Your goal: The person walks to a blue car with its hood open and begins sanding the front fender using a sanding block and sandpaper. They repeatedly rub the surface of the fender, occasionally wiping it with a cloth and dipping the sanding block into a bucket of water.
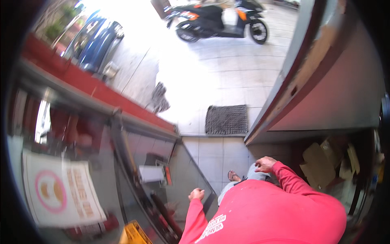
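As the head view looks down past a red long-sleeved top (268, 207), the left hand (196, 194) is just beside a dark-edged glass panel (187, 171), its fingers curled in; whether it touches the edge or holds anything, I cannot tell. To the right, the right hand (265, 164) hangs by the grey trousers (255, 176), fingers loosely bent and close together; its palm is hidden. The glass panel stands to the left, near a sandalled foot (232, 175). Farther off lie a grey doormat (226, 119) and, beyond it, a black-and-orange motorbike (221, 24); a blue vehicle (93, 46) stands far left. Cardboard pieces (319, 162) are at right.
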A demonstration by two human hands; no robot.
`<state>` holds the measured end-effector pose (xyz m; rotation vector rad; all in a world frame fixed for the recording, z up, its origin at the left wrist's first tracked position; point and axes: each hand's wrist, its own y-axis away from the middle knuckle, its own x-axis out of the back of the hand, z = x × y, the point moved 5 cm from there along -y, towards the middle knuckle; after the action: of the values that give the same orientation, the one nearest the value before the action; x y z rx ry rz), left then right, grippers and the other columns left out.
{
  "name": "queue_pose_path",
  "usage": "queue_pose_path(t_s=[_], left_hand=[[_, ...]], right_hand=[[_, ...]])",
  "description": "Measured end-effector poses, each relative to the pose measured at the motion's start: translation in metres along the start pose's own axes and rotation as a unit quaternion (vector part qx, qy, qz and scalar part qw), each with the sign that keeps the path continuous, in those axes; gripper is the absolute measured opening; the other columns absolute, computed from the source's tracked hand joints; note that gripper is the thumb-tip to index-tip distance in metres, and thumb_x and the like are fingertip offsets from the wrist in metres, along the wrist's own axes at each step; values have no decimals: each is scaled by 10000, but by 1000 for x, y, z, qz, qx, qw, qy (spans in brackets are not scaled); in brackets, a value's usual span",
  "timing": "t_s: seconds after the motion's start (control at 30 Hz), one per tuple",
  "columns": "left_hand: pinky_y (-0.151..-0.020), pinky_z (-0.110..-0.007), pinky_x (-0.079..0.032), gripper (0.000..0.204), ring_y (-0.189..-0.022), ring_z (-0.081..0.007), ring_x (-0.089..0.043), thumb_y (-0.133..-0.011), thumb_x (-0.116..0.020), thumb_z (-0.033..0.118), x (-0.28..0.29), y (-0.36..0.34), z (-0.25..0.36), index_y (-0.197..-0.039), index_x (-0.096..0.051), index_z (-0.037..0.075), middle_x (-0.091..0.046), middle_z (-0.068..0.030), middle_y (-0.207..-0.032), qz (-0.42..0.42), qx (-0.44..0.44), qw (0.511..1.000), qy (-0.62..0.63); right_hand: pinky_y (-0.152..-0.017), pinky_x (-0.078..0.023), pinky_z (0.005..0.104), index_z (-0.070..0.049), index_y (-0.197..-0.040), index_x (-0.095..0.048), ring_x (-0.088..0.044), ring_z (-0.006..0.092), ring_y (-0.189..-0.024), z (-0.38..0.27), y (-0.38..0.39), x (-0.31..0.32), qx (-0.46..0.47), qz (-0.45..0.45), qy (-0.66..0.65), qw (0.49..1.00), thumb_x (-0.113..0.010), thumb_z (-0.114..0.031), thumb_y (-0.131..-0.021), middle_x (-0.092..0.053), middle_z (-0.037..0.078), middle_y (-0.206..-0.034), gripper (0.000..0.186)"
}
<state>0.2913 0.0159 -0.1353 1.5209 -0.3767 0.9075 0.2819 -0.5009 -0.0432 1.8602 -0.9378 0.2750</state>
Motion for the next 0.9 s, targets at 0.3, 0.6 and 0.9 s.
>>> queue_pose_path(t_s=[0.3,0.6,0.9], left_hand=[[-1167,-509,-436,406,-1071,-261,-766,-966,-708,437,158,-74,88,-1100,-829,73,-828,-126,-1114,131,-132,937,-296],[-1135,-479,-471,443,-1091,-248,-764,-980,-706,456,220,-180,331,-1152,-823,65,-826,-130,-1139,68,-393,899,-183],[-1102,-448,-505,482,-1112,-235,-762,-995,-703,475,177,-206,59,-1203,-818,56,-824,-134,-1163,-262,-71,960,72]], right_hand=[[-864,-607,515,-115,-1049,-809,-777,358,-1005,-67,-83,103,52,91,90,990,-887,-411,-794,-798,165,-1013,399],[-941,-590,542,-100,-1126,-795,-756,392,-1062,-54,-116,138,58,183,-22,981,-770,-243,-812,-795,190,-1080,347],[-1118,-533,503,27,-1420,-667,-692,430,-1279,-36,-131,109,-62,261,-213,940,-791,-527,-934,-717,293,-1350,748]])
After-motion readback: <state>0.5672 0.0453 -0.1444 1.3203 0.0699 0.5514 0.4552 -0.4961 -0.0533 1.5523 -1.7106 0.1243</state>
